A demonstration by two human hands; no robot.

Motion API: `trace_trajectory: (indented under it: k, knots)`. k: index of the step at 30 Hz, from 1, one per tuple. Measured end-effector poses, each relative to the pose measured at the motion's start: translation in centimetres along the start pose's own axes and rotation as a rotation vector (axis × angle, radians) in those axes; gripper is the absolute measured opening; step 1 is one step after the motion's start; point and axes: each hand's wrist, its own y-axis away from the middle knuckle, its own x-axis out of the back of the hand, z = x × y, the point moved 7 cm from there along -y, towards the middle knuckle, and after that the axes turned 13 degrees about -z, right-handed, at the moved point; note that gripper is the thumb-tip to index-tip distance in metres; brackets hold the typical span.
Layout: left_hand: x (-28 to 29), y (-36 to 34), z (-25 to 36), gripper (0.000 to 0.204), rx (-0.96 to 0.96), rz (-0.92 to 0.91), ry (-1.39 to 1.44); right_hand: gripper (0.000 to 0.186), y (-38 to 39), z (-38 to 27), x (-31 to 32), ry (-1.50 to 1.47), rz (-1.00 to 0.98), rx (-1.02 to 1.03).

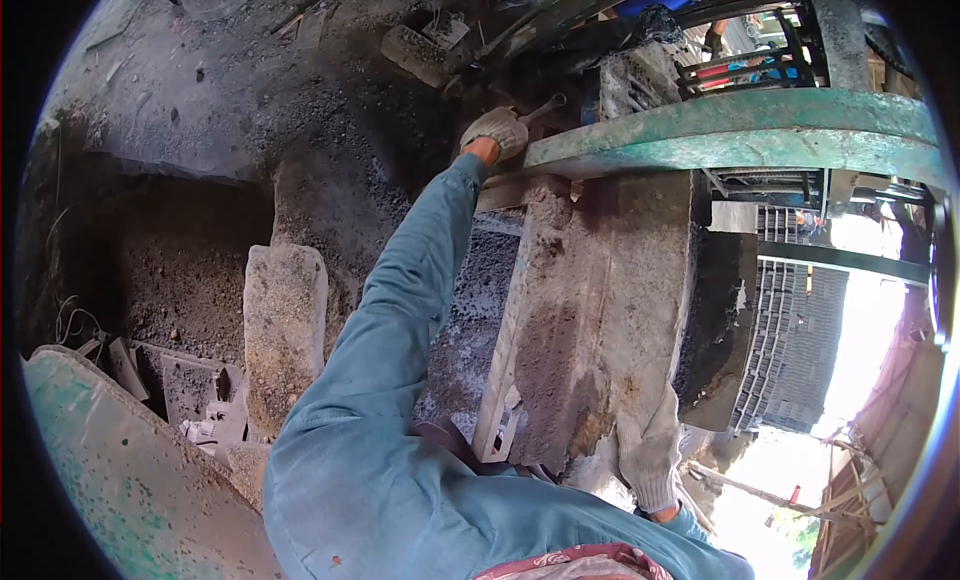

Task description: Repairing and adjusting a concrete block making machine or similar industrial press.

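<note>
My left hand (494,132), in a pale knitted glove, reaches far forward at the end of an outstretched blue sleeve. Its fingers are closed round a wrench (545,110), whose ring-shaped end sticks out to the right beside a green metal beam (720,140). My right hand (650,460), gloved the same way, lies against the near end of a long dusty, rust-stained block (640,310). Its fingers look stretched over the block's surface, partly blending with its pale, worn edge.
On the left, a dark pit (180,260) lies beside a rough upright stone block (285,330). A curved green metal sheet (120,460) fills the lower left. Black chain-like slats (775,330) hang at the right. Grey grit covers the ground (250,100) at the far left.
</note>
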Motion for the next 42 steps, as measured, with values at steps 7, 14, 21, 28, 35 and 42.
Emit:
trace_trajectory:
  k: [7, 14, 21, 28, 35, 42]
  knots:
    - [0.9, -4.3, 1.4, 0.041, -0.127, -0.075, -0.351, 0.082, 0.3, 0.8, -0.2, 0.012, -0.008, -0.058]
    - [-1.5, -6.8, -0.7, 0.037, -0.043, -0.120, -0.367, 0.080, 0.1, 0.0, -0.3, -0.003, -0.031, -0.081]
    - [-1.6, -5.5, 0.8, 0.044, -0.046, -0.078, -0.256, 0.074, -0.3, -1.3, 0.2, 0.102, -0.038, -0.032]
    - [-3.0, -8.1, -1.8, 0.042, 0.081, -0.139, -0.238, 0.064, -0.8, 0.0, -0.2, -0.127, -0.108, -0.135]
    - [-2.6, -11.4, -2.6, 0.030, 0.032, -0.024, -0.322, 0.063, -1.0, -0.7, 0.1, -0.151, -0.055, -0.077]
    - [-1.2, -12.3, -2.8, 0.021, -0.035, 0.040, -0.398, 0.061, -1.5, -0.8, 0.5, -0.186, -0.021, -0.016]
